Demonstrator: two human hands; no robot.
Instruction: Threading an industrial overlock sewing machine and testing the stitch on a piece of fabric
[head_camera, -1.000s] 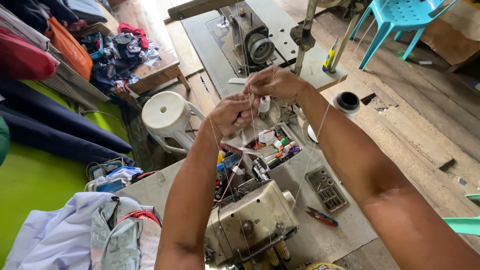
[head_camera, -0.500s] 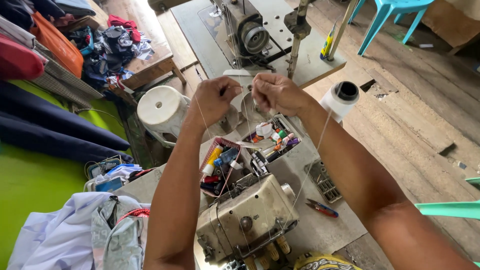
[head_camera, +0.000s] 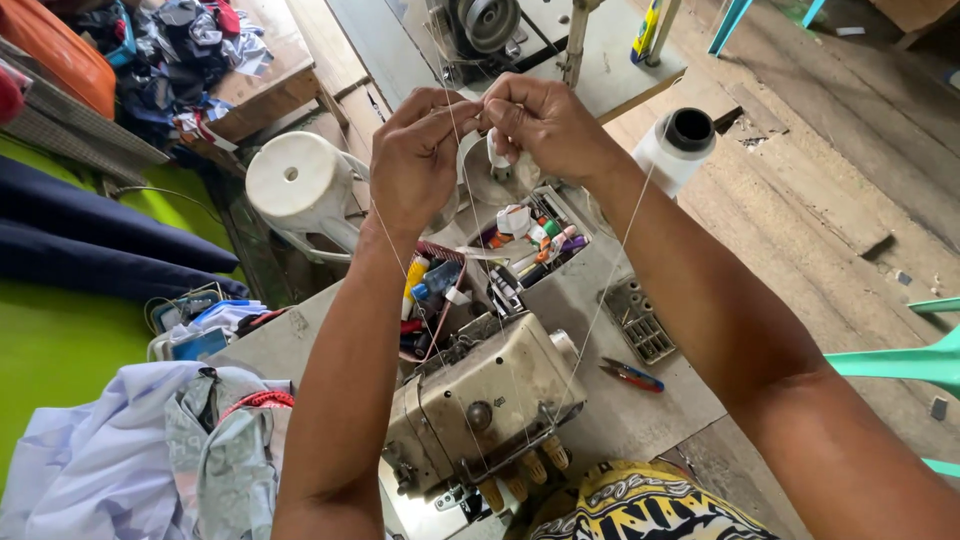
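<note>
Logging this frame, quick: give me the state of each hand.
Left hand: fingers pinched shut on the thin white thread.
Right hand: fingers pinched shut on the same thread, close against the left hand.

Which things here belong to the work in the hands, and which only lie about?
In use: left hand, right hand, thin white thread, beige overlock machine, white thread cone.
Lying about: red-handled snips, pale blue cloth, turquoise plastic chair.

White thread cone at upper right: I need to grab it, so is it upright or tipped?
Tipped: the white thread cone leans, its dark open core facing the camera.
</note>
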